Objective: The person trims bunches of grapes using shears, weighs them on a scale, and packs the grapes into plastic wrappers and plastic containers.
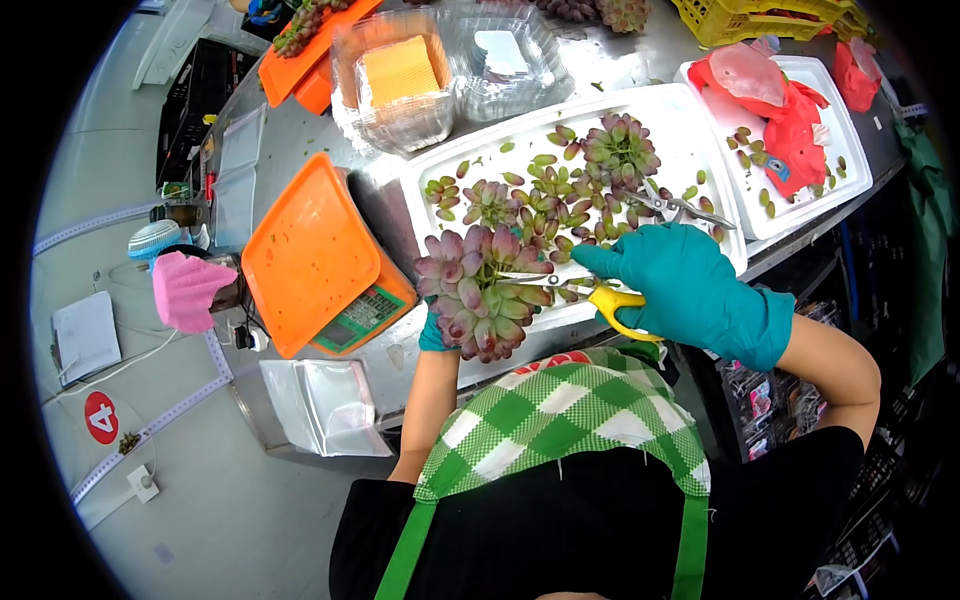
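My right hand [685,290], in a teal glove, is closed on a pair of yellow-handled scissors [612,300]. The blades point left and their tips reach the edge of a large purple-green succulent [476,295]. My left hand [434,332], gloved too, holds that succulent up at the front of a white tray; the rosette hides most of its fingers. Inside the white tray [735,215] lie a succulent rosette [620,150], a smaller rosette [490,203], many loose leaves [550,185] and metal pliers-like cutters [675,203].
Left of the tray stands an orange-topped scale [315,255], with clear plastic bags [325,405] near the table edge. Behind are clear clamshell boxes [395,75]. A second white tray [850,185] at right holds red plastic bags [790,130] and leaves. A yellow crate [745,22] stands beyond.
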The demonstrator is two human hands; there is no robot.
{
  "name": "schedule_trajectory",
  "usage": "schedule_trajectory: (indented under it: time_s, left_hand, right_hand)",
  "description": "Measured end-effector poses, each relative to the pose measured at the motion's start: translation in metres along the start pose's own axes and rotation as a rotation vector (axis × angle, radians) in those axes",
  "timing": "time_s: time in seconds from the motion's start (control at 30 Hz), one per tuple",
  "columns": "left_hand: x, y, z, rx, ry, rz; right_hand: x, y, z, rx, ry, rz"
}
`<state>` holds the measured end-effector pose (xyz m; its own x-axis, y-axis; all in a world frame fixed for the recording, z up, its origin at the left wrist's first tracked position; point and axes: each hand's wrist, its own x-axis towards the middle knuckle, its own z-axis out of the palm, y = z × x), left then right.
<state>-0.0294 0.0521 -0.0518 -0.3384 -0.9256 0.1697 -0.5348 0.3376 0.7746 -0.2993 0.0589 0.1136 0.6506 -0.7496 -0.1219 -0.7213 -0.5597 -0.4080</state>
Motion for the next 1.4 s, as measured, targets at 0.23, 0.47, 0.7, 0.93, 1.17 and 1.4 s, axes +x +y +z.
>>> schedule_trajectory:
  time_s: [0.23, 0.47, 0.7, 0.93, 1.17, 1.4]
  left_hand:
    - [-0.008, 0.0, -0.002, -0.078, -0.009, -0.051]
    - [-0.015, 0.0, -0.005, -0.157, -0.023, -0.095]
    - [-0.015, 0.0, -0.006, -0.241, -0.033, -0.124]
    - [-0.017, 0.0, -0.006, -0.328, -0.043, -0.157]
    - [-0.019, 0.001, -0.007, -0.41, -0.051, -0.19]
    - [-0.022, 0.002, -0.008, -0.495, -0.053, -0.224]
  right_hand:
    - [0.001, -0.005, -0.015, -0.098, -0.024, -0.053]
    - [0.004, -0.015, -0.015, -0.195, 0.09, -0.192]
    - [0.001, -0.015, -0.01, -0.106, 0.16, -0.183]
    - [0.004, -0.016, -0.018, -0.011, -0.049, -0.13]
    - [0.003, -0.014, -0.014, -0.134, -0.042, -0.176]
    - [0.005, -0.016, -0.024, 0.05, -0.014, -0.181]
